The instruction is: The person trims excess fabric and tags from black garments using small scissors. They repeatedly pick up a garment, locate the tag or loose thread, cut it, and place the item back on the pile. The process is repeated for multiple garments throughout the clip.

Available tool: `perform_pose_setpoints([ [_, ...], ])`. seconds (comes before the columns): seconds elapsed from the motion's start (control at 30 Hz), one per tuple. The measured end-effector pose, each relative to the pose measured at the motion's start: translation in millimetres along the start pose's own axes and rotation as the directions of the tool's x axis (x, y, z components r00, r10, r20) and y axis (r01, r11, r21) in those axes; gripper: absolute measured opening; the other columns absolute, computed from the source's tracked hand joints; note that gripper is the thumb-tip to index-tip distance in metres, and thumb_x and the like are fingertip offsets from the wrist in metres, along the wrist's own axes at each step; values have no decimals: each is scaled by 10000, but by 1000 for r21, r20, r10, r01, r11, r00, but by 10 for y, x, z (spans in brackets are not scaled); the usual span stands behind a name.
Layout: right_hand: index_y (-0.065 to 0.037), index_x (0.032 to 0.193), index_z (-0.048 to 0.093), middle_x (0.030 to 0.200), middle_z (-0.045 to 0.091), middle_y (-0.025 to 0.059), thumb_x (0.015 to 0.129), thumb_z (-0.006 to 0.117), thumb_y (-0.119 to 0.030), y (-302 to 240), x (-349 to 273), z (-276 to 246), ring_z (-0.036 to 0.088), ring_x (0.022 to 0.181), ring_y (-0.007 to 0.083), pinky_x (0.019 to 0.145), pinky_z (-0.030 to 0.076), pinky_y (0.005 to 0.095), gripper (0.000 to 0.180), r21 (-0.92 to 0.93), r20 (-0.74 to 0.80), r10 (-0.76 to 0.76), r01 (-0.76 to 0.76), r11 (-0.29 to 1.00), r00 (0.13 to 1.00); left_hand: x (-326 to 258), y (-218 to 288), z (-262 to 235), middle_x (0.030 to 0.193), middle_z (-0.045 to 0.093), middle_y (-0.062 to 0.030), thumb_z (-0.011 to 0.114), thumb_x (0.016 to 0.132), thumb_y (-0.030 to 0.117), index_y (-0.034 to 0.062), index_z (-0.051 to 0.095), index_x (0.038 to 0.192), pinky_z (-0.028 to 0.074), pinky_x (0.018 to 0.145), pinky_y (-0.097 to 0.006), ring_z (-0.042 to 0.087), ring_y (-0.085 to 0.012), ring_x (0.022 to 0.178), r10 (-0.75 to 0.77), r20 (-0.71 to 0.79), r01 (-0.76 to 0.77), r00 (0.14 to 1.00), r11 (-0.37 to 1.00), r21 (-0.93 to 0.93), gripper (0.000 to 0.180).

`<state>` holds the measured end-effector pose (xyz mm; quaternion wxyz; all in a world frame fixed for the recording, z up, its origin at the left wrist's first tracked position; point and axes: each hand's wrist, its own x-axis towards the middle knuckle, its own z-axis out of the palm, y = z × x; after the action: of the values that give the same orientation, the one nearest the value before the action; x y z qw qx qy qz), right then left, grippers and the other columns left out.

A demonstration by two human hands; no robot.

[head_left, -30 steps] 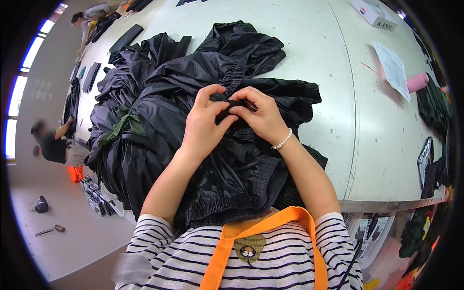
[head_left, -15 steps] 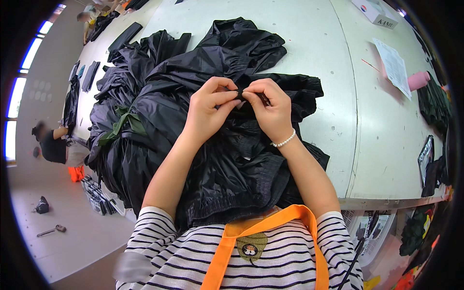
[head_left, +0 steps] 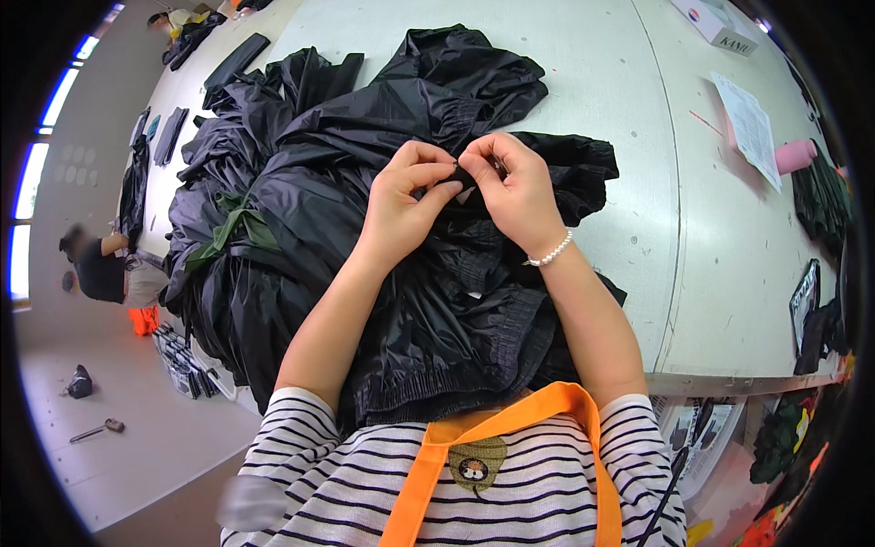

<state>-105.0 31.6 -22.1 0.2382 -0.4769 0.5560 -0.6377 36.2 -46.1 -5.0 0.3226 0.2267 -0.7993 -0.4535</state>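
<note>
A heap of shiny black garments [head_left: 301,201] lies on a pale work table [head_left: 638,137] in front of me. The top black garment [head_left: 456,301] spreads toward my body, its gathered hem near my striped shirt. My left hand [head_left: 401,205] and my right hand [head_left: 515,187] meet above it, each pinching the same small fold of the black fabric between thumb and fingertips. A bead bracelet sits on my right wrist. A dark green strip [head_left: 232,228] pokes out of the heap at the left.
A printed sheet [head_left: 752,128], a pink roll [head_left: 795,155] and a white box [head_left: 720,23] lie at the table's right. More dark pieces line the far left edge [head_left: 169,132]. A person [head_left: 100,264] crouches on the floor at the left, near tools [head_left: 96,428].
Both hands have moved slightly up and to the right along the garment, still pinching the fabric close together. The garment's edge has shifted with them.
</note>
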Motion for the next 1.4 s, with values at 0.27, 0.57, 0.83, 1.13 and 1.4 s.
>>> perform_pose_setpoints([
  [0.27,-46,917,634,779,559,-40,837,676,-121,46,-2,-39,421,622,8,555,379,174,117,267,-4,117,-112,957,993,8,-75,19,973,575,-52,651,751,-40,-40,647,914,423,652,-212,521,-102,731,-28,-20,27,999,997,-73,163],
  [0.57,7,847,606,760,592,20,845,647,-67,132,18,38,491,614,52,560,415,206,84,38,-295,-7,19,999,955,-9,-78,38,1020,559,-55,644,775,-46,-54,637,927,425,686,-195,528,-89,795,-78,-14,75,997,985,-156,152],
  [0.83,-18,859,625,767,582,0,806,680,-65,173,-39,-129,488,626,52,559,399,199,90,137,3,69,-69,988,998,-15,-135,39,1069,522,-55,618,795,-66,-50,629,950,436,743,-197,529,-97,870,-103,21,105,994,949,-298,156],
  [1.13,-2,945,510,847,530,87,876,614,-180,80,-81,-184,525,705,167,642,445,268,217,-51,-109,107,-113,992,988,-14,-118,33,1108,502,-42,599,810,-50,-46,633,942,382,911,-243,487,-135,1045,-168,-6,147,986,878,-455,136],
  [1.4,19,993,533,966,525,105,838,644,-93,-169,-200,-339,574,861,184,747,478,279,221,-141,115,121,-105,984,986,-17,-169,57,1130,481,-45,590,818,-44,-37,647,939,358,935,-252,469,-129,1057,-169,-21,131,985,832,-539,134],
])
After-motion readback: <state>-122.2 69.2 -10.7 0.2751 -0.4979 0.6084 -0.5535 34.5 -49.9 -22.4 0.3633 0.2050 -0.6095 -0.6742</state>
